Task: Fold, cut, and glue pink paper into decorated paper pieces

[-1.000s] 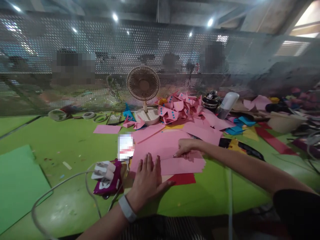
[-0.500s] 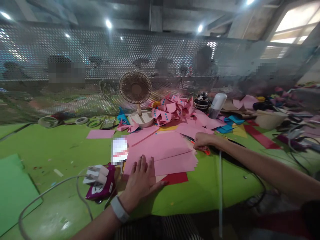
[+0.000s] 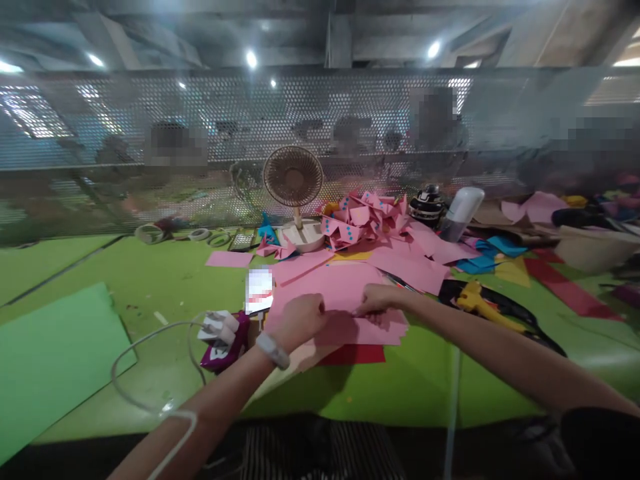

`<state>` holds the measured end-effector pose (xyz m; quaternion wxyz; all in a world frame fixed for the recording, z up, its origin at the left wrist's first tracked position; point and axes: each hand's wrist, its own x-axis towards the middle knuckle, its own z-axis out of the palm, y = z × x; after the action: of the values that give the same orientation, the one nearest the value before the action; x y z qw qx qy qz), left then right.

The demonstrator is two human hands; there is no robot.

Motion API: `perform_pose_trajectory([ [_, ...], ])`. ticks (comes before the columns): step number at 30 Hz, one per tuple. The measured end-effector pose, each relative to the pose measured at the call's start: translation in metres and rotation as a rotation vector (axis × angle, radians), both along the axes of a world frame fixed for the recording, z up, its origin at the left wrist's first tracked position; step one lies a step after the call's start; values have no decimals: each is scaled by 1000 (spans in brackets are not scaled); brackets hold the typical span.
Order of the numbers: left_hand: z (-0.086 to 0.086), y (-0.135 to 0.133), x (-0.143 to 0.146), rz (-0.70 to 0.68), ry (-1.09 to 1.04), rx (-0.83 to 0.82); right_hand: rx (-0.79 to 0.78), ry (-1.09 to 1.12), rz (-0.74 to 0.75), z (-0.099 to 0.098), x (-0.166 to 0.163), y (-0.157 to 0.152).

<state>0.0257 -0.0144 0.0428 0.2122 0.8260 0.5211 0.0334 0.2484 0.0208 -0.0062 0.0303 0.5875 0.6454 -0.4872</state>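
Note:
A stack of pink paper sheets [image 3: 345, 280] lies on the green table in front of me, with a red sheet [image 3: 357, 355] showing beneath its near edge. My left hand [image 3: 303, 319] rests on the stack, fingers curled and closed at a paper edge. Opposite it, my right hand [image 3: 376, 300] pinches the pink paper, its lower fingers tucked under. The fingertips of both hands are partly hidden. Just beyond the right wrist lies a thin dark tool [image 3: 400, 283], too small to name.
Behind the stack stand a fan [image 3: 293, 177] and a heap of folded pink paper pieces [image 3: 367, 220]. A yellow glue gun [image 3: 475, 303] lies right. At left are a phone [image 3: 259, 291], a purple power strip with white plugs [image 3: 220, 340], a looping cable and a green sheet [image 3: 65, 360].
My right hand has moved left from the orange-handled thing onto the pink paper. My left hand has gone from lying flat to curled, farther up the stack. The view has turned left.

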Motion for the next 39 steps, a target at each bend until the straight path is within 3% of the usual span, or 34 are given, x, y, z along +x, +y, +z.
perform_pose_trajectory([
  [4, -9, 32, 26, -58, -27, -314, 5, -40, 30, 4, 0, 0],
  [7, -24, 49, 28, -51, -24, -454, 4, -54, 45, 7, 0, 0],
  [12, -34, 60, 11, -27, -26, -507, -5, -56, 53, 9, 1, 0],
  [19, -18, 59, -31, 36, 56, -519, -37, -18, 33, 5, 2, 2],
  [25, 0, 56, -54, 82, 199, -464, -60, 10, 23, 2, 2, 2],
  [33, 16, 56, -62, 118, 452, -340, -53, 7, 36, 4, 3, 1],
  [36, 23, 48, -58, 134, 499, -163, -48, 4, 48, 5, 4, 3],
  [39, 20, 30, -42, 120, 459, 89, -56, -11, 57, 3, 3, 5],
])
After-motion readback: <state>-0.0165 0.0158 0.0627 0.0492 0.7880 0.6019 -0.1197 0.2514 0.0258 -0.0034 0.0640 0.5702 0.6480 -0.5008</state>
